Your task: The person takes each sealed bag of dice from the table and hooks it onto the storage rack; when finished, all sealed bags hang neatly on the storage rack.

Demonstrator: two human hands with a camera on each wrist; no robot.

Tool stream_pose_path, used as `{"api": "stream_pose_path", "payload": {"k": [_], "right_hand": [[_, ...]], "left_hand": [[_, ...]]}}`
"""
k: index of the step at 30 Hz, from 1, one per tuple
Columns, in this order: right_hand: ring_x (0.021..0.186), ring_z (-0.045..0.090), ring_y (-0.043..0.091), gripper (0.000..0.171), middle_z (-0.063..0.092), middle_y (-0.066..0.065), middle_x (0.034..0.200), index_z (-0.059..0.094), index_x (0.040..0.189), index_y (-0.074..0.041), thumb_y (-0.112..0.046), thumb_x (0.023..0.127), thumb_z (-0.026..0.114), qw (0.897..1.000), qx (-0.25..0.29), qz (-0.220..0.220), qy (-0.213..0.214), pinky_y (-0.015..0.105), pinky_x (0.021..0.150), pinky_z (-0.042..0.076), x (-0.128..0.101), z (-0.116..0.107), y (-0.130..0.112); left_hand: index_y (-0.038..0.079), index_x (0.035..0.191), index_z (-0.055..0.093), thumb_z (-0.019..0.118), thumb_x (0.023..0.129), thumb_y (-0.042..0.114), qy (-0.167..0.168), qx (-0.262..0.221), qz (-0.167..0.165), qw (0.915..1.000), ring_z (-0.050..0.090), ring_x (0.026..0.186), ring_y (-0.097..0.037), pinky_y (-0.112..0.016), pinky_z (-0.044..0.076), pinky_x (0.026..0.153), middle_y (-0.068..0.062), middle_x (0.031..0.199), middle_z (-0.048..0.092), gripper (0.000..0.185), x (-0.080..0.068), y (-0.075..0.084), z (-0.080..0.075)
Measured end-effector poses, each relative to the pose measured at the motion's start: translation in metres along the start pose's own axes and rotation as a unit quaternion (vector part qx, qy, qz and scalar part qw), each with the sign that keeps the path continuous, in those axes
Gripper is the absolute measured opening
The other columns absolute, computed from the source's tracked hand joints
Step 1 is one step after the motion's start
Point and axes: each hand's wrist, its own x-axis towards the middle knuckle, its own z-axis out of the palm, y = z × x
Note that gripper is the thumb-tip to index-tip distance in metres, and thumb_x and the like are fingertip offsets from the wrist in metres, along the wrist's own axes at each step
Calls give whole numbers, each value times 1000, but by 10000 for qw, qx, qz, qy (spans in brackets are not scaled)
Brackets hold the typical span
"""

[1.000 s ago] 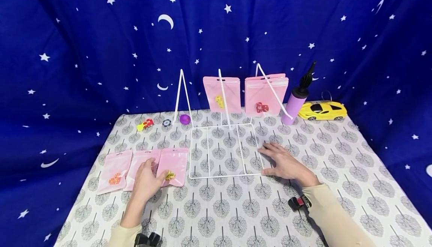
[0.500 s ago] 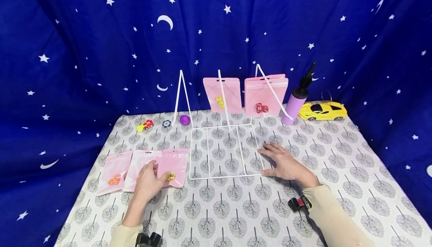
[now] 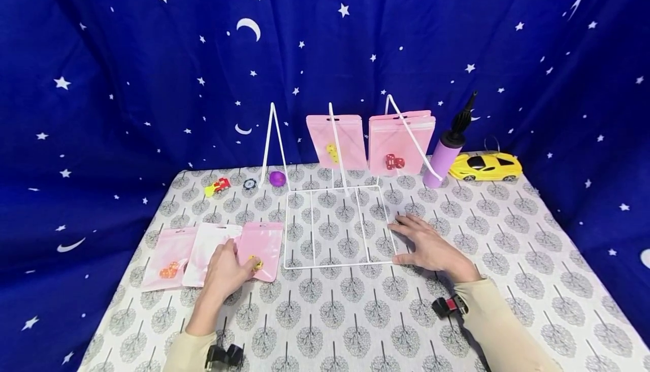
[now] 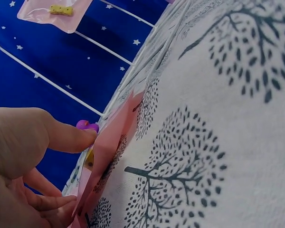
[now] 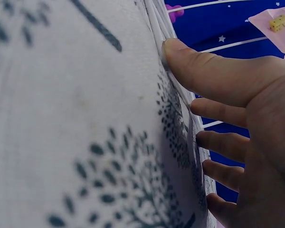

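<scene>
Pouches are where the small change is: over the last second the left hand point(image 3: 227, 270) has barely shifted, but the rightmost pink pouch point(image 3: 262, 248) it's working on now looks lifted at its near edge, and the left wrist view shows that edge peeling up off the counter point(image 3: 355, 315) with the thumb point(image 4: 66, 137) pushing against it and the other fingers curled underneath, so I'd call that a pinch taking hold, not a full lift yet. The yellow dice point(image 3: 255, 262) inside sit right by the thumb. That pouch lies at about 9 o'clock from the white wire rack point(image 3: 337, 228), touching or just beside its left rail, with two more pouches further out at 9 o'clock, one holding orange dice point(image 3: 168, 270). The right hand point(image 3: 429, 246) hasn't budged: fingers spread flat, pressing the rack's base at its 4 o'clock corner, and the right wrist view shows the thumb point(image 5: 204, 71) on the wire. My read is that it's steadying the rack while the left gets a grip. At 12 o'clock, two pouches already hang on the rack's prongs, one with yellow dice point(image 3: 331, 153), one with red point(image 3: 393, 162); the left prong point(image 3: 274, 143) is bare.
</scene>
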Motion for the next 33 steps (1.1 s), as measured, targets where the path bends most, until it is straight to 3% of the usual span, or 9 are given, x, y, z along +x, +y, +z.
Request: {"api": "stream_pose_path", "payload": {"k": [7,15,20,27,33], "right_hand": [[141,24,51,83,32,25,154,47,144,-10,-42,75,80,9999,22,-78,86,72,110,18,0,2,2],[140,25,52,82,33,26,153,48,143,-9,-40,74,81,9998,42,-114,131,73,110,18,0,2,1],[140,24,52,82,33,26,153,48,143,-9,-40,74,81,9999,34,-103,115,73,110,18,0,1,0],[140,25,51,82,33,26,152,49,142,-9,-42,74,80,9999,2,-118,127,73,109,19,0,1,1],[139,27,53,81,35,28,151,50,141,-7,-43,75,80,9994,7,-232,250,74,108,20,0,1,0]], "left_hand": [[2,95,55,80,76,37,-184,-45,-119,9998,54,80,-29,-43,48,67,-19,96,55,48,1,2,-2],[-3,108,60,82,75,36,-306,-241,-45,9992,58,83,-28,-44,51,71,-15,93,61,56,1,4,-4],[4,92,61,84,73,31,-267,-391,27,9989,54,72,-21,-32,44,61,-7,82,59,40,0,5,-3],[-2,113,53,84,73,29,-96,-389,45,9992,62,92,-32,-47,52,81,-18,103,65,59,-5,9,-2],[0,117,48,83,73,29,-48,-489,-54,9988,65,86,-34,-47,54,73,-20,106,67,64,-10,15,-5]]}}
